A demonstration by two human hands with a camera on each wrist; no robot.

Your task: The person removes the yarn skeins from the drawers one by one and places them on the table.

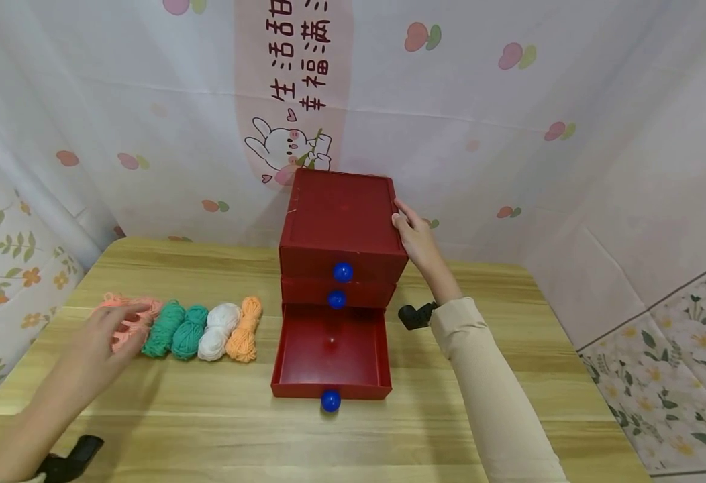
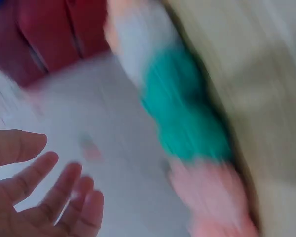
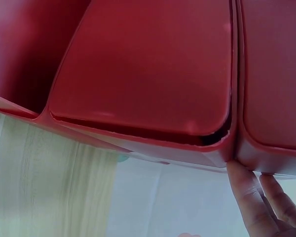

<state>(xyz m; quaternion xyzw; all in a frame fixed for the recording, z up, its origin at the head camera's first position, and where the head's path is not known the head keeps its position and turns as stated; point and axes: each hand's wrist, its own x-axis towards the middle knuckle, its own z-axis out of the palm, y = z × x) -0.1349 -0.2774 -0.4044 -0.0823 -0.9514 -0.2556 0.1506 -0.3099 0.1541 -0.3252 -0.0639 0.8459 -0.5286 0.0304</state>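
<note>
My left hand (image 1: pixel 96 345) hovers over the pink yarn skeins (image 1: pixel 107 303) at the left, fingers loosely bent and holding nothing; it partly hides them in the head view. Beside these lie two green skeins (image 1: pixel 168 329), a white skein (image 1: pixel 219 330) and an orange skein (image 1: pixel 245 332). A red three-drawer box (image 1: pixel 343 211) stands at the back centre. Its bottom drawer (image 1: pixel 329 349) is pulled out, with nothing in it. My right hand (image 1: pixel 419 241) touches the upper right side of the box, fingers fairly straight. In the left wrist view the skeins are blurred.
Blue ball knobs (image 1: pixel 343 272) stick out from the drawer fronts. Behind the wooden table (image 1: pixel 468 402) hangs a printed white cloth (image 1: pixel 462 87). Black camera mounts (image 1: pixel 416 316) show at both wrists.
</note>
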